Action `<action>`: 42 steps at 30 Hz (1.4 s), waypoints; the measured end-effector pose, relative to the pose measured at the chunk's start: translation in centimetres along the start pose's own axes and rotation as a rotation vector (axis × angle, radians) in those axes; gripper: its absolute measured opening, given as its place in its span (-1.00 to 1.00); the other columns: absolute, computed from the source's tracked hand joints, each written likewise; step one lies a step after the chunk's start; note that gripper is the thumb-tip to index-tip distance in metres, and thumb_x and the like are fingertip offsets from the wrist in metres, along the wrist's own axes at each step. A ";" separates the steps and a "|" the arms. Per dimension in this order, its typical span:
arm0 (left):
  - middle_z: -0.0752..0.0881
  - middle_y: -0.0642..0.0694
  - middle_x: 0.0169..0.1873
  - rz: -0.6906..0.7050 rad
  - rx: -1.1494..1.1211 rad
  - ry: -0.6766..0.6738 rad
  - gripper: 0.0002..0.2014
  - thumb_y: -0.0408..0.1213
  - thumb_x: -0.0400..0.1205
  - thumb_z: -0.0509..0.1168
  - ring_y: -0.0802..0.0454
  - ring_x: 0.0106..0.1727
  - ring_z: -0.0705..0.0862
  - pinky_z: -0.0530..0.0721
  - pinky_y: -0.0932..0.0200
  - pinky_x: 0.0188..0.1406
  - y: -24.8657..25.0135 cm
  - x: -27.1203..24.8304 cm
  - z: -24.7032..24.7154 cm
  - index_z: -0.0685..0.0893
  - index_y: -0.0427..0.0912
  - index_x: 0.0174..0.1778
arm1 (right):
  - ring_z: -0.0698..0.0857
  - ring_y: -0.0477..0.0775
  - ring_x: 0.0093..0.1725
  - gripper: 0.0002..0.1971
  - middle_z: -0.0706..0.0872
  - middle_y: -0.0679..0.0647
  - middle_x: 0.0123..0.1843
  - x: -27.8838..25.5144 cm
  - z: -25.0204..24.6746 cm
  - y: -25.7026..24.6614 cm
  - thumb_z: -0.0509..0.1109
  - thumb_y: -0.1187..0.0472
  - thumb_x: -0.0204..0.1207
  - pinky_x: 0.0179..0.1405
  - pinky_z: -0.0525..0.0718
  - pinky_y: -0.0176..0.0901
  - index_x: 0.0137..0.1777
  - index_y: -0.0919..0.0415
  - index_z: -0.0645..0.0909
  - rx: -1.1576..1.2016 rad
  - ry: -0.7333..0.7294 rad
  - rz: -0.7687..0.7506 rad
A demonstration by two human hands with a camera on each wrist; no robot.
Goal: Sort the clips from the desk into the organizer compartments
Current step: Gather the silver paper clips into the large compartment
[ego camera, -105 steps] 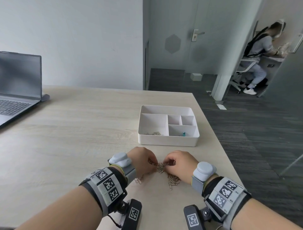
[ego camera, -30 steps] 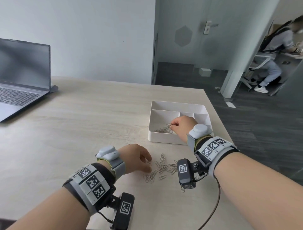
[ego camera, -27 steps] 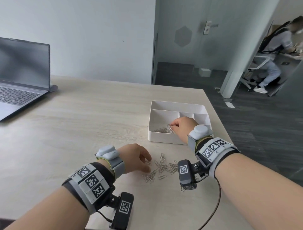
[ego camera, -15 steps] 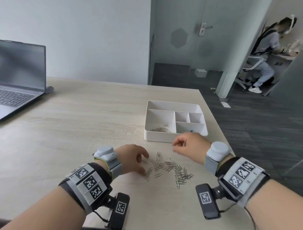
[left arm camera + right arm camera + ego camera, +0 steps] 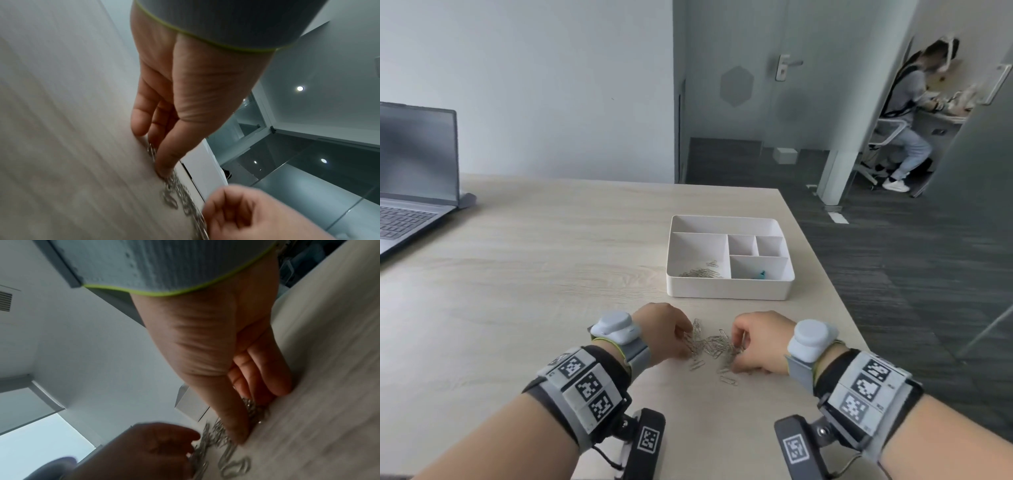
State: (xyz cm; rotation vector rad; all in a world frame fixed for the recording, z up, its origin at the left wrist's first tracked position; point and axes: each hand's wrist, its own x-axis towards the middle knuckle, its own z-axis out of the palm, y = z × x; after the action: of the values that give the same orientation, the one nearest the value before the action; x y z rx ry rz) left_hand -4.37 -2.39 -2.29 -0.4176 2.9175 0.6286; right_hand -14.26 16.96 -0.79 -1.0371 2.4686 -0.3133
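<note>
Head view: both hands [image 5: 714,337] flank paper clips [image 5: 714,346] on desk [image 5: 517,291].

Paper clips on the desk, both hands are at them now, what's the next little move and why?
Probably pinch a bunch with the right hand and lift. Its fingers already press into the loose clips, the left hand hems them in opposite, and the organizer already holds clips in its large left compartment.
</note>
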 end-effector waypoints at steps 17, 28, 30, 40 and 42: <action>0.57 0.06 0.19 0.010 0.075 -0.091 -0.27 0.14 0.32 0.58 0.03 0.13 0.63 0.64 0.06 0.21 -0.1 0.0 -0.5 0.60 0.11 0.43 | 0.62 -0.03 0.17 -0.41 0.52 -0.07 0.13 1.0 1.3 0.4 0.55 -0.11 0.33 0.25 0.55 -0.23 0.39 -0.02 0.62 0.013 0.082 -0.069; 0.42 0.08 0.35 0.022 0.156 -0.143 0.13 0.40 0.09 0.54 -0.01 0.32 0.51 0.61 -0.07 0.30 0.2 -0.1 0.3 0.31 0.14 0.61 | 0.60 0.08 0.13 -0.15 0.47 -0.02 0.16 -0.3 0.5 0.7 0.63 -0.32 0.07 0.23 0.62 0.03 0.36 0.03 0.54 -0.079 -0.036 -0.096; 0.41 0.07 0.31 0.054 0.221 -0.160 0.11 0.42 0.05 0.53 -0.06 0.33 0.47 0.61 -0.13 0.28 0.9 0.1 0.5 0.35 0.17 0.54 | 0.60 0.10 0.10 -0.14 0.40 -0.06 0.13 -0.1 0.9 0.2 0.60 -0.37 0.01 0.18 0.65 0.09 0.32 -0.04 0.51 -0.127 -0.059 -0.104; 0.64 0.12 -0.01 0.111 0.027 -0.066 -0.55 0.11 0.31 0.58 0.09 -0.02 0.67 0.69 0.06 0.10 1.6 1.2 0.3 0.78 0.25 0.13 | 0.63 0.02 0.11 -0.60 0.61 -0.04 0.08 1.2 1.3 0.0 0.53 -0.11 0.37 0.17 0.59 -0.12 0.21 -0.11 0.74 0.013 0.094 -0.141; 0.68 0.15 -0.06 0.112 -0.003 -0.042 -0.65 0.08 0.34 0.57 0.10 -0.03 0.70 0.70 0.10 0.06 1.6 1.1 0.3 0.82 0.21 0.06 | 0.64 0.02 0.10 -0.69 0.64 -0.05 0.05 1.3 1.4 0.2 0.50 -0.09 0.41 0.15 0.58 -0.13 0.15 -0.09 0.77 0.016 0.106 -0.150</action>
State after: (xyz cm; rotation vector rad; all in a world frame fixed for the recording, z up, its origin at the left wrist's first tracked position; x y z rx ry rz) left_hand -5.91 -1.11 -2.19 -0.2391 2.9165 0.6485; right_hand -14.51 16.08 -2.46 -1.2318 2.4813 -0.4454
